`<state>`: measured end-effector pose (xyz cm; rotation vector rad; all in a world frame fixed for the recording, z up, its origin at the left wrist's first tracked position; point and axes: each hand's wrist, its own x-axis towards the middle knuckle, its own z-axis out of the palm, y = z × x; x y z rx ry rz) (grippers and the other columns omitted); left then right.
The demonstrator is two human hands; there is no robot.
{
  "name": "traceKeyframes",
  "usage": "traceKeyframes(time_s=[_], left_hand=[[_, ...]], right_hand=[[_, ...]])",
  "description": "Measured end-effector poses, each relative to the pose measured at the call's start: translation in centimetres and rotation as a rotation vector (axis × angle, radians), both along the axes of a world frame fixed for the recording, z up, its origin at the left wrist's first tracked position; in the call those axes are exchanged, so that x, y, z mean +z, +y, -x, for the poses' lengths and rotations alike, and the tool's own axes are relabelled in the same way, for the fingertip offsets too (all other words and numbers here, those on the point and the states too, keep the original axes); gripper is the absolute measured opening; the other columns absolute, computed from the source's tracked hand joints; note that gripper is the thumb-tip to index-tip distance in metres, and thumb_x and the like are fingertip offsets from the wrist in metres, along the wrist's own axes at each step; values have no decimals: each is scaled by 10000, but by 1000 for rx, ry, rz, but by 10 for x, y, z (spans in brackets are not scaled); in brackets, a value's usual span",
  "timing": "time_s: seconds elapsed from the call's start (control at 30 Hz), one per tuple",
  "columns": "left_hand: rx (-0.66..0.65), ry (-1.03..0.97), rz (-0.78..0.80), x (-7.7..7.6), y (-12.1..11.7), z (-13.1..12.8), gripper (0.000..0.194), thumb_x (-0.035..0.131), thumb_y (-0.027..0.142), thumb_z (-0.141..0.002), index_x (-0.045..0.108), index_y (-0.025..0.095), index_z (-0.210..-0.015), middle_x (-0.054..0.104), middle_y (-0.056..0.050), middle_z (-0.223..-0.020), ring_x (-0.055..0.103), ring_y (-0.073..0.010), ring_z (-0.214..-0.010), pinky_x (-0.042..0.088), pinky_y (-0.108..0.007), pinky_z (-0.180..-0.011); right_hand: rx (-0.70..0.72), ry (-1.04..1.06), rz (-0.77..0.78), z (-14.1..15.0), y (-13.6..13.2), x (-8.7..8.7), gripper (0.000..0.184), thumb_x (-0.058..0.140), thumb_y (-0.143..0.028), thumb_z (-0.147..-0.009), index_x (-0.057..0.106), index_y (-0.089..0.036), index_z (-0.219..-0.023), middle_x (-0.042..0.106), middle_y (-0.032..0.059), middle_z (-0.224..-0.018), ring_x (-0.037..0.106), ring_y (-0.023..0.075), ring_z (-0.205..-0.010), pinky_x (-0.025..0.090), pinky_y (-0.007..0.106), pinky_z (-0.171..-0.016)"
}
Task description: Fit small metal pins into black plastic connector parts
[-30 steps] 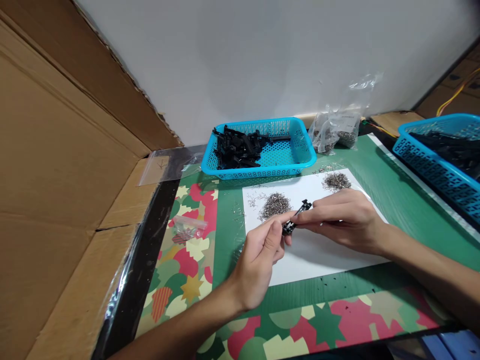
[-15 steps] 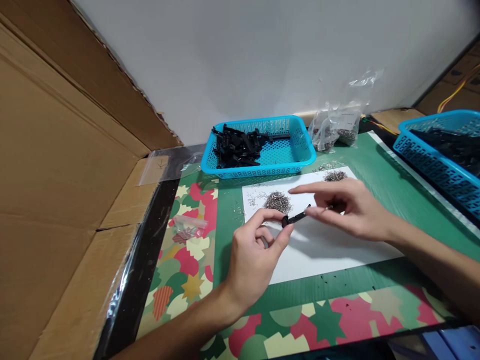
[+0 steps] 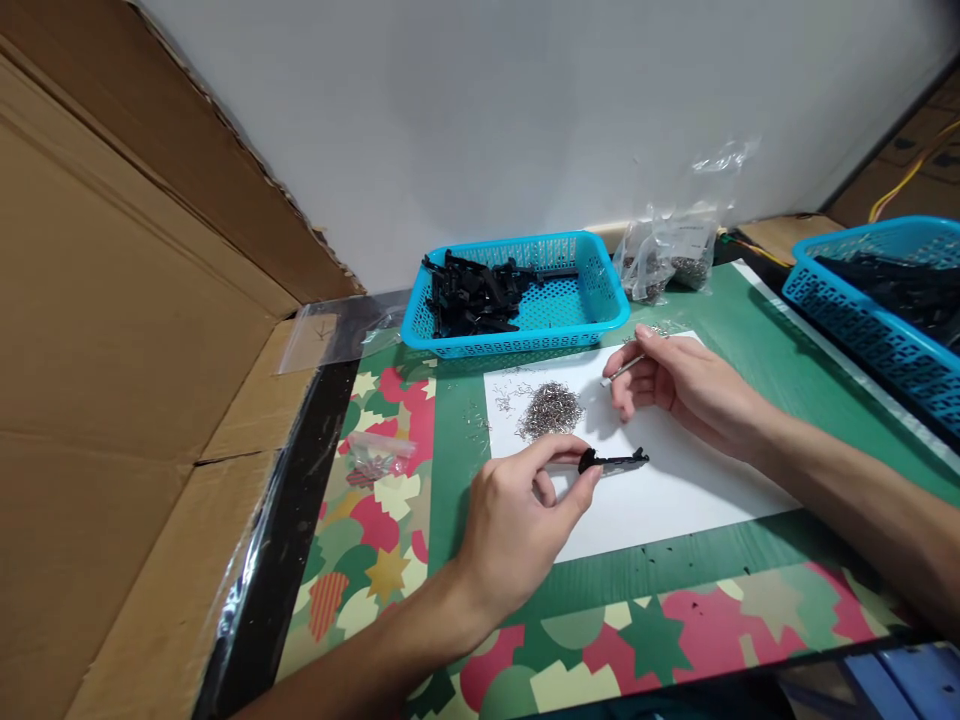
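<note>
My left hand [image 3: 517, 515] pinches the round end of a slim black plastic part [image 3: 619, 461] between thumb and index finger. The part's narrow arm points right, held over a white sheet of paper [image 3: 675, 500]. Above and to the right, my right hand [image 3: 679, 390] is closed on a thin silvery rod-like tool [image 3: 624, 370], whose tip points down and left. A pile of tiny metal pieces [image 3: 551, 410] lies on the paper just beyond my left hand. Behind my right hand, a few more small metal bits [image 3: 661, 329] show; the rest there is hidden.
A blue basket [image 3: 517, 345] of black plastic parts stands at the back. Another blue basket [image 3: 885, 340] is at the right. Clear bags [image 3: 667, 260] of metal pieces lean near the wall, and a small plastic bag [image 3: 380, 455] lies left. Cardboard [image 3: 112, 350] walls the left side.
My right hand has drawn back from the black part and turned, bringing the silvery tool into view. My left hand has shifted slightly right, with the part now nearly level.
</note>
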<state>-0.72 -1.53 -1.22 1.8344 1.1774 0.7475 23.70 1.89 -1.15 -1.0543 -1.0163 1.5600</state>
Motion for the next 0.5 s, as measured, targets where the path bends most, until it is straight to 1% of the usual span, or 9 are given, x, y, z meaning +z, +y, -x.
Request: traceKeyframes(time_s=[0.07,0.13,0.23,0.27,0.33,0.4,0.5], left_hand=[[-2,54,-37,0,-1,1,165,787,289,-903,812,237,-1057,771,20,-731,537,-113,-510,409,-259,-545],[-22,84,-74,-1,0,1,159,788,271,-904,812,257,-1060,754,38,-729,540,-117,-530,432,-267,-584],[-66,82,-117,-1,1,2,154,782,226,-910,792,263,-1059,791,43,-922,512,-95,-548,453,-273,-631],[-78,82,-125,-1,2,2,149,779,214,-912,784,260,-1054,788,46,-949,498,-90,-548,449,-272,-633],[-92,86,-135,-1,2,1,138,776,202,-912,773,253,-1040,769,54,-922,484,-88,-548,433,-270,-625],[-97,95,-126,-1,3,1,126,776,191,-900,762,241,-1015,744,55,-873,489,-93,-557,416,-268,-612],[-97,104,-97,0,3,0,111,770,176,-875,741,227,-969,713,57,-829,487,-97,-560,397,-266,-595]], right_hand=[[9,26,11,2,0,2,380,736,-519,-983,727,-140,-963,786,98,-844,724,173,-705,585,307,-710],[21,20,-17,4,-1,5,280,798,-420,-959,722,-150,-965,773,70,-858,707,153,-725,563,285,-728],[20,-23,-145,5,-4,8,192,741,-350,-1016,687,-176,-957,726,26,-777,654,137,-694,522,279,-705],[18,-55,-200,6,-6,9,185,707,-350,-1042,677,-184,-964,707,15,-756,632,134,-680,508,279,-688],[37,-143,-308,7,-11,12,170,666,-340,-1071,669,-196,-981,668,-4,-729,588,129,-660,474,273,-648],[102,-242,-405,7,-16,15,149,659,-319,-1075,687,-198,-992,662,-3,-768,585,128,-693,464,269,-651],[273,-381,-494,7,-21,20,140,663,-291,-1069,715,-195,-980,688,20,-895,615,136,-812,475,268,-724]])
